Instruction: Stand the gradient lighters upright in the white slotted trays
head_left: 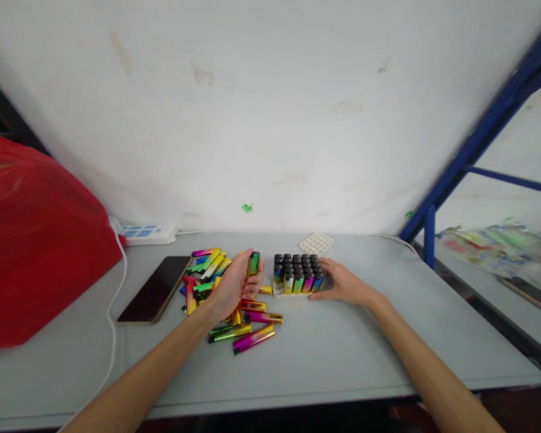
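My left hand [234, 282] is closed around a green and gold lighter [253, 264], its black top pointing up, just above a loose pile. In that pile lie several shiny lighters [253, 340] in pink, yellow, green, red and blue, partly covered by the hand and forearm. To the right, rows of upright lighters [299, 281] with black tops stand in a pale tray [278, 291]. My right hand [338, 282] grips the right side of this filled tray, thumb at the near corner and fingers at the back.
Left of the pile lies a dark phone [155, 290]. A red bag [40, 240], a white power strip [148, 233] and a white cable [113, 325] are farther left. Behind the filled tray sits another pale tray [316, 243] with round hollows. A blue metal frame [469, 150] rises at right.
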Tool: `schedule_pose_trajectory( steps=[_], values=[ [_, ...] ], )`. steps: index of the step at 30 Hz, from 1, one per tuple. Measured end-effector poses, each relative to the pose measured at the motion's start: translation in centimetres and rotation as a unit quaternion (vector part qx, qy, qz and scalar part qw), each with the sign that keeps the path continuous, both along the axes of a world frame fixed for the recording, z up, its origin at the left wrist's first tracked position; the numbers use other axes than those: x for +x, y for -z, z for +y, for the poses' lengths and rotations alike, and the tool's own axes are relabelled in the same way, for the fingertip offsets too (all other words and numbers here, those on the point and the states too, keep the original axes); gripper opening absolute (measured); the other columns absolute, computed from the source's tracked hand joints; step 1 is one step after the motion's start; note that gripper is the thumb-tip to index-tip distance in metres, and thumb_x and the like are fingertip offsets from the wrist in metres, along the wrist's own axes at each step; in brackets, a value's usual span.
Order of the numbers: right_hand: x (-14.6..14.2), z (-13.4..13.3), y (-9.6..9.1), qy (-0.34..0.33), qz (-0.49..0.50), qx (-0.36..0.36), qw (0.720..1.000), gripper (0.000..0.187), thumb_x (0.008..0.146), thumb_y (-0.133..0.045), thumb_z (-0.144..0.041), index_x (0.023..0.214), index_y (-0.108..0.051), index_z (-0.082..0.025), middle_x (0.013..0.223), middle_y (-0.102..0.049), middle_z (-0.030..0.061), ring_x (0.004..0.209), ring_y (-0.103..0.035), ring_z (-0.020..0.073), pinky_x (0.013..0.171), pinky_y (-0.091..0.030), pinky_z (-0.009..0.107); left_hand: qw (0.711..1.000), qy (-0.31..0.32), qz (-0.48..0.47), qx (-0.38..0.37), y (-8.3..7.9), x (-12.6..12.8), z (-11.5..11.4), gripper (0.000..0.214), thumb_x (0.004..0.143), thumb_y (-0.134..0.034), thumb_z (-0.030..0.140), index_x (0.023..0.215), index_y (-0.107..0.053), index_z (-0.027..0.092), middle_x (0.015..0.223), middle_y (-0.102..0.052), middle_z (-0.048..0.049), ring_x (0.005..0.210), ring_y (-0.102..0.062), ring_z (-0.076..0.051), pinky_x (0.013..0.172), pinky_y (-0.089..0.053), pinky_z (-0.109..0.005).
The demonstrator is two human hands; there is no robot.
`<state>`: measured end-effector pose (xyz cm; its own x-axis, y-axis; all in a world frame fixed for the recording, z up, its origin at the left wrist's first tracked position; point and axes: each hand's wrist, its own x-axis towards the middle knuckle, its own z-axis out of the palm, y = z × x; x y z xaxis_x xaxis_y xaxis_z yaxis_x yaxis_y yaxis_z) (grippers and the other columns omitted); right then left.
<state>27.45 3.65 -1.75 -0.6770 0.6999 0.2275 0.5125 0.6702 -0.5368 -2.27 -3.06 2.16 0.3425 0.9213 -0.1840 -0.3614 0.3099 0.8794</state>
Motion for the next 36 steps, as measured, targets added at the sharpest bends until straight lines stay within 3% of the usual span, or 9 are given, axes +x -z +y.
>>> schedule_pose_trajectory(
  steps=[6, 12, 16, 22, 30, 36],
  values=[
    [-0.1, -0.1, -0.2, -0.005, 0.001, -0.002, 1.0, 0.08, 0.07, -0.084, -0.06, 0.134, -0.062, -0.018, 0.141, -0.057, 0.0128, 0.13, -0.053, 0.0334, 0.115, -0.041, 0.049, 0.999, 0.013, -0.015, 0.031, 0.1, -0.3, 0.3, 0.039, 0.092, -0.04, 0.047, 0.064, -0.04, 0.019, 0.051, -0.021, 0.0075, 0.044, -0.013, -0.007, 0.039, -0.014, -0.018],
    [-0.1, 0.0, -0.2, -0.01, 0.0, 0.001, 1.0, 0.081, 0.071, -0.084, -0.059, 0.136, -0.06, -0.017, 0.141, -0.057, 0.0134, 0.13, -0.053, 0.0333, 0.115, -0.041, 0.05, 0.998, -0.006, 0.005, 0.055, 0.1, -0.4, 0.1, 0.032, 0.085, -0.041, 0.039, 0.061, -0.038, 0.019, 0.051, -0.02, 0.0071, 0.043, -0.013, -0.007, 0.041, -0.012, -0.019],
    [-0.1, 0.0, 0.0, -0.004, -0.002, 0.003, 1.0, 0.083, 0.07, -0.084, -0.059, 0.137, -0.059, -0.017, 0.142, -0.056, 0.014, 0.13, -0.053, 0.0337, 0.115, -0.041, 0.05, 0.998, -0.028, 0.031, 0.056, 0.3, -0.2, 0.1, 0.035, 0.089, -0.043, 0.046, 0.066, -0.041, 0.019, 0.053, -0.021, 0.0081, 0.044, -0.014, -0.007, 0.041, -0.012, -0.018],
    [-0.2, -0.2, -0.4, -0.001, -0.004, 0.001, 1.0, 0.079, 0.07, -0.085, -0.058, 0.133, -0.062, -0.017, 0.139, -0.058, 0.0134, 0.128, -0.054, 0.0327, 0.113, -0.043, 0.048, 0.988, -0.053, 0.085, 0.117, 0.4, 0.4, 0.3, 0.041, 0.086, -0.051, 0.061, 0.082, -0.047, 0.02, 0.052, -0.032, 0.0087, 0.042, -0.019, -0.006, 0.04, -0.015, -0.016],
    [-0.1, -0.1, -0.2, -0.001, -0.003, 0.007, 1.0, 0.079, 0.069, -0.085, -0.058, 0.132, -0.062, -0.016, 0.139, -0.058, 0.0139, 0.129, -0.053, 0.0325, 0.115, -0.041, 0.048, 0.99, -0.027, 0.101, 0.092, 0.6, 0.5, 0.1, 0.033, 0.082, -0.05, 0.049, 0.069, -0.045, 0.019, 0.051, -0.027, 0.0081, 0.043, -0.015, -0.006, 0.04, -0.014, -0.017],
    [-0.1, -0.1, -0.2, 0.002, -0.01, 0.007, 1.0, 0.079, 0.071, -0.084, -0.059, 0.133, -0.061, -0.015, 0.138, -0.058, 0.014, 0.128, -0.054, 0.0319, 0.114, -0.042, 0.047, 0.997, -0.021, 0.05, 0.049, 1.4, 0.8, 0.1, 0.03, 0.085, -0.046, 0.047, 0.073, -0.043, 0.02, 0.052, -0.026, 0.0085, 0.042, -0.016, -0.006, 0.039, -0.015, -0.017]
  ],
)
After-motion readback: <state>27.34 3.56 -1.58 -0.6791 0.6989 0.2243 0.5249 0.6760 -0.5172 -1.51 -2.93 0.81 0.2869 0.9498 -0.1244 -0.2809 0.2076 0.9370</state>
